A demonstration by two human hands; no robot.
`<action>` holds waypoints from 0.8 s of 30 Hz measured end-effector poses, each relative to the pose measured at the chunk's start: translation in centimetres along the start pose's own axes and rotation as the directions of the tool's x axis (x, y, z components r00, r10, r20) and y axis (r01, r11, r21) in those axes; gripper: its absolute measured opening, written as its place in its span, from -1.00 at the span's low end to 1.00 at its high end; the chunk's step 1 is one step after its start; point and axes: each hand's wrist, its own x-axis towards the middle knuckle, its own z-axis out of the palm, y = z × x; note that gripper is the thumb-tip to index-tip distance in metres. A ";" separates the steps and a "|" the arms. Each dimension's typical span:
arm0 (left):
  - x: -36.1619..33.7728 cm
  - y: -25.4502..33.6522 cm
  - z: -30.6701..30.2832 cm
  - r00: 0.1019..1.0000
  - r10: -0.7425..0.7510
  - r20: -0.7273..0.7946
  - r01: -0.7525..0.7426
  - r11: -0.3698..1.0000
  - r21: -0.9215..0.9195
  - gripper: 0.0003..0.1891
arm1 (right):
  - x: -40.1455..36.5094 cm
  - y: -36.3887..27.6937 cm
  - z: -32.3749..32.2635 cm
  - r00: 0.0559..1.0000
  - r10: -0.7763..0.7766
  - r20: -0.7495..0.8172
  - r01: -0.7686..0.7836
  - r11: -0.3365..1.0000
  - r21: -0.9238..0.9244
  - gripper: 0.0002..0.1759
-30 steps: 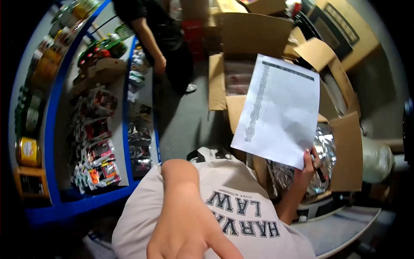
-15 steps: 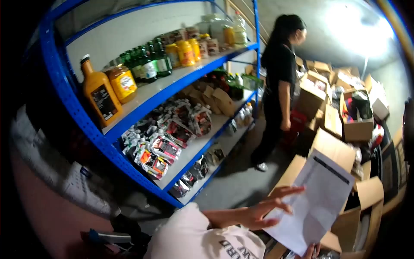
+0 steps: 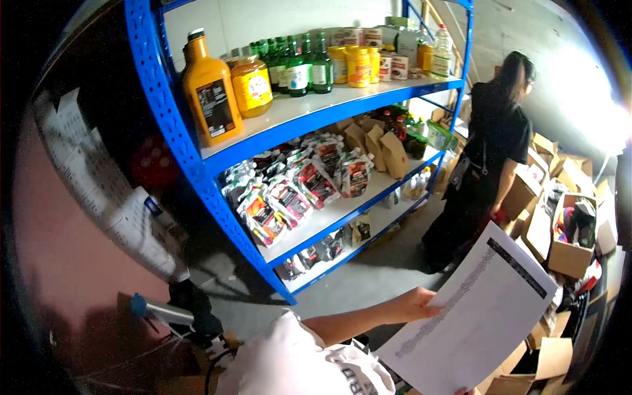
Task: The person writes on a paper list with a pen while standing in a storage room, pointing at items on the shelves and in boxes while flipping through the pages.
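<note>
A printed white paper sheet (image 3: 471, 316) with a dark header band is held tilted in front of my body. My left hand (image 3: 418, 305) reaches in from the left and pinches the sheet's left edge between thumb and fingers. At the bottom of the view, only a few fingertips of my right hand (image 3: 465, 391) show, gripping the lower edge of the paper. The rest of that hand is hidden or out of view.
A blue-framed shelf (image 3: 329, 105) holds an orange sauce bottle (image 3: 212, 95), a honey-coloured jar (image 3: 252, 87), green bottles (image 3: 297, 69) and several pouches (image 3: 288, 201). A person in black (image 3: 490, 148) stands beyond. Open cardboard boxes (image 3: 573, 253) crowd the right side.
My left hand has gone from spread fingers over the sheet to pinching its left edge. The view has shifted left, and the person in black has turned away and leans toward the boxes.
</note>
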 end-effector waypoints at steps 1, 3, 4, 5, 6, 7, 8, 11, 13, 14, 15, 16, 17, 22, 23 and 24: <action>-0.3 0.3 -0.6 0.999 -0.032 0.008 0.032 0.998 0.060 -0.61 | 0.3 -0.4 0.6 1.000 0.008 0.022 -0.008 1.000 0.011 -0.74; -0.7 0.3 -1.4 0.999 -0.052 -0.008 0.053 0.988 0.148 -0.60 | 1.0 -0.8 1.6 0.998 0.019 0.064 -0.020 0.999 0.026 -0.74; -0.7 -0.2 -2.0 0.999 -0.037 -0.032 0.043 0.983 0.179 -0.58 | 1.3 -1.1 2.2 0.996 0.018 0.088 -0.021 0.999 0.034 -0.74; -0.9 -0.3 -2.6 0.998 -0.022 -0.057 0.034 0.977 0.212 -0.57 | 1.6 -1.3 2.6 0.993 0.016 0.114 -0.021 0.999 0.044 -0.74; -1.3 0.1 -3.0 0.996 -0.019 -0.083 0.037 0.973 0.229 -0.56 | 1.8 -1.5 3.1 0.990 0.017 0.138 -0.025 0.998 0.054 -0.75; -1.6 0.9 -3.2 0.994 -0.014 -0.107 0.040 0.968 0.247 -0.56 | 2.0 -1.7 3.6 0.987 0.020 0.157 -0.030 0.998 0.061 -0.75; -1.9 1.3 -3.5 0.992 -0.010 -0.126 0.043 0.964 0.263 -0.55 | 2.2 -1.9 4.0 0.984 0.021 0.176 -0.033 0.997 0.066 -0.75; -2.0 0.8 -3.9 0.986 0.027 -0.164 0.010 0.975 0.220 -0.59 | 2.7 -2.4 5.2 0.972 0.019 0.233 -0.040 0.995 0.086 -0.76; -2.6 1.7 -4.0 0.973 0.080 -0.214 -0.025 0.968 0.248 -0.62 | 2.8 -2.8 5.8 0.965 0.016 0.261 -0.043 0.995 0.095 -0.76; -2.8 2.1 -4.1 0.965 0.106 -0.239 -0.042 0.964 0.262 -0.63 | 2.8 -2.9 6.1 0.960 0.017 0.279 -0.045 0.995 0.094 -0.76; -3.0 2.2 -4.2 0.960 0.105 -0.258 -0.024 0.954 0.299 -0.64 | 2.9 -3.1 6.2 0.957 0.018 0.290 -0.047 0.995 0.093 -0.77; -3.2 2.3 -4.4 0.954 0.106 -0.279 -0.006 0.942 0.335 -0.65 | 2.8 -3.3 6.8 0.950 0.012 0.311 -0.044 0.994 0.097 -0.77; -3.5 2.4 -4.6 0.948 0.106 -0.302 0.014 0.929 0.370 -0.65 | 2.9 -3.4 6.7 0.946 0.011 0.323 -0.045 0.994 0.098 -0.77; -6.2 3.5 -5.9 0.912 0.140 -0.386 0.006 0.935 0.354 -0.67 | 3.0 -4.4 8.3 0.912 -0.005 0.409 -0.045 0.993 0.112 -0.78; -6.7 3.8 -6.0 0.905 0.142 -0.401 0.013 0.933 0.360 -0.67 | 3.0 -4.5 8.5 0.906 -0.012 0.424 -0.041 0.992 0.116 -0.78; -7.1 4.1 -6.1 0.897 0.147 -0.417 0.020 0.929 0.370 -0.67 | 3.0 -4.6 8.8 0.900 -0.016 0.436 -0.041 0.992 0.123 -0.78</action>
